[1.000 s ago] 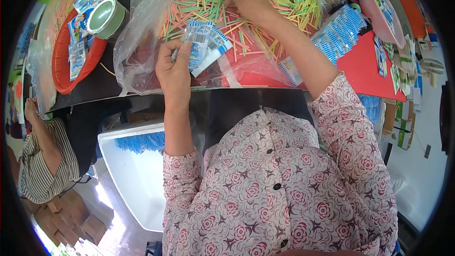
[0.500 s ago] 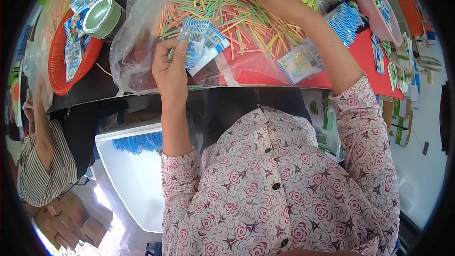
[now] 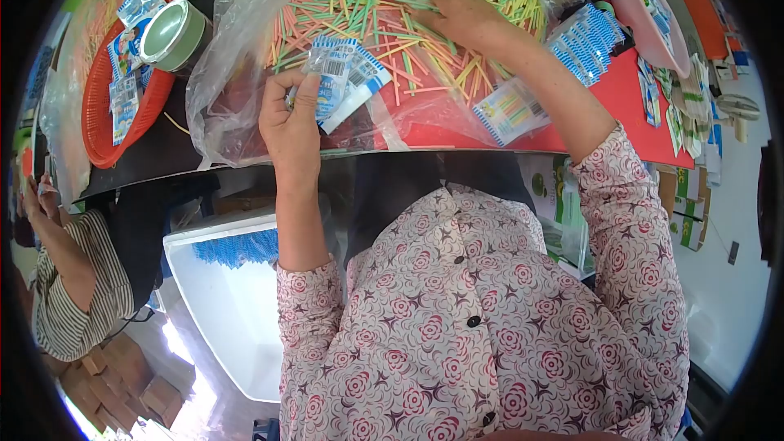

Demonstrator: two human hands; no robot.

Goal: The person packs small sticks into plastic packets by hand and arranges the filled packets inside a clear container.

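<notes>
Gripped printed packets [image 3: 347, 82] in the fingers of the left hand [image 3: 287, 118], near the front edge of the desk [image 3: 167, 151]. Had the right hand [image 3: 467, 20] at the loose coloured sticks [image 3: 343, 0]; could not tell whether with fingers empty or closed on some. Had another packet [image 3: 505, 110] beside the right forearm [image 3: 563, 94].

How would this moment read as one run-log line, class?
Left hand: holding blue-and-white packets | Right hand: touching pastel sticks | Red basket: more packets inside
</notes>
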